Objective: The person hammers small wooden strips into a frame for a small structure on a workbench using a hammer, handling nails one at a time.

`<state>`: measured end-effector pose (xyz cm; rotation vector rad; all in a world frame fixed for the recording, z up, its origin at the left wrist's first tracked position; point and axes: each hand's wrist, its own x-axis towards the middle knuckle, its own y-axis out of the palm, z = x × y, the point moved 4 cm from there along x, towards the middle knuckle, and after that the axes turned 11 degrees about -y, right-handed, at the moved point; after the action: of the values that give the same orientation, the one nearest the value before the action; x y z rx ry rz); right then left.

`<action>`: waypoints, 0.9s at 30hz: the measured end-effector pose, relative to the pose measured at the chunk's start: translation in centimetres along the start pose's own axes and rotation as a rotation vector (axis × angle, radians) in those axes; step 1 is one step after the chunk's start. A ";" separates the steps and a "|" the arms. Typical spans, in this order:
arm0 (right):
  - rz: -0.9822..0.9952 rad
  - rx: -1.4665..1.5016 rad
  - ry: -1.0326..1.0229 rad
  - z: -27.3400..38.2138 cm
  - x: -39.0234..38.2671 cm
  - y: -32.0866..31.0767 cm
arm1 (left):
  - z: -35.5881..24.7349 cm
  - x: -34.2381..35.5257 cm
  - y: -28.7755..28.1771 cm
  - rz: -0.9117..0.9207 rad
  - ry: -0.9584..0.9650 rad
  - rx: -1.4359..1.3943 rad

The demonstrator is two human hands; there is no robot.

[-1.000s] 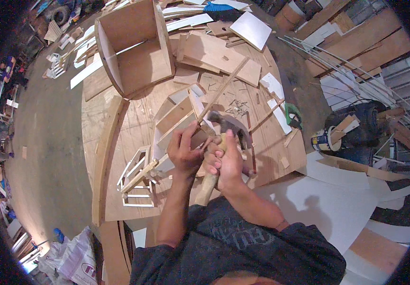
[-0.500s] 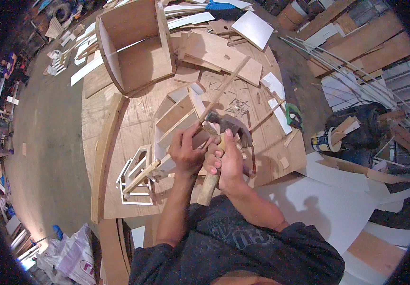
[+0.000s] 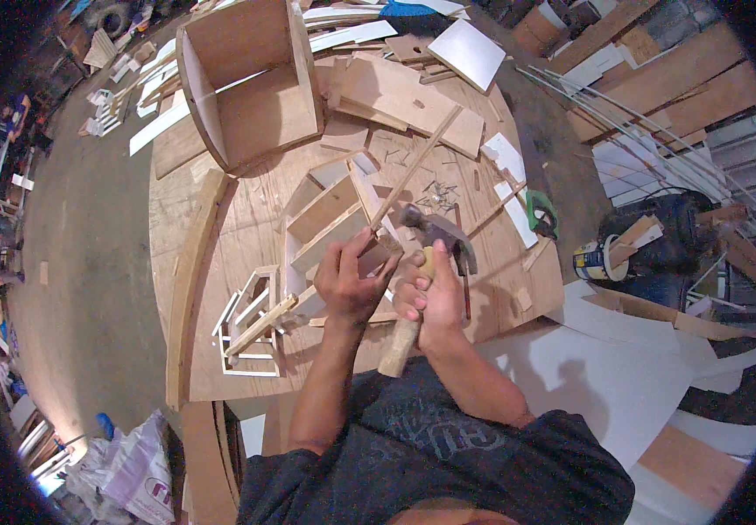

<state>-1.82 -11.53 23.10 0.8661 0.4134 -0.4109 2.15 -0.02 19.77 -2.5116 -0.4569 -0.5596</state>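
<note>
Slanting over the near part of a plywood worktable (image 3: 255, 210), a hammer (image 3: 437, 233) is grasped firmly around its handle by the right hand (image 3: 432, 297). The fingers of the left hand (image 3: 348, 278) are curled at the near end of a thin wooden strip (image 3: 417, 168); whether it is gripped cannot be told. A divided wooden box (image 3: 323, 219) is placed just beyond that hand, and loose nails (image 3: 439, 194) are scattered past the hammer head.

Person's right hand (image 3: 437, 293) gripping a hammer (image 3: 437, 231), left hand (image 3: 348, 280) holding a thin wooden strip (image 3: 416, 166) by its near end, open wooden box (image 3: 262, 112) far left, green-handled saw (image 3: 541, 215) at right.
</note>
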 end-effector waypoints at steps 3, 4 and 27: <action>-0.093 -0.019 -0.087 0.5 0.4 -2.0 | 0.3 -0.8 0.2 0.003 -0.012 0.000; -0.095 -0.021 -0.085 0.5 0.4 -2.0 | 0.3 -0.9 0.4 0.017 -0.021 -0.006; -0.235 -0.152 -0.298 2.2 2.4 -3.2 | -0.6 -1.7 0.0 0.039 0.001 0.111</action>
<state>-0.95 -15.56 21.13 0.5978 0.2668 -0.7058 0.46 -0.71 19.45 -2.4086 -0.4260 -0.5067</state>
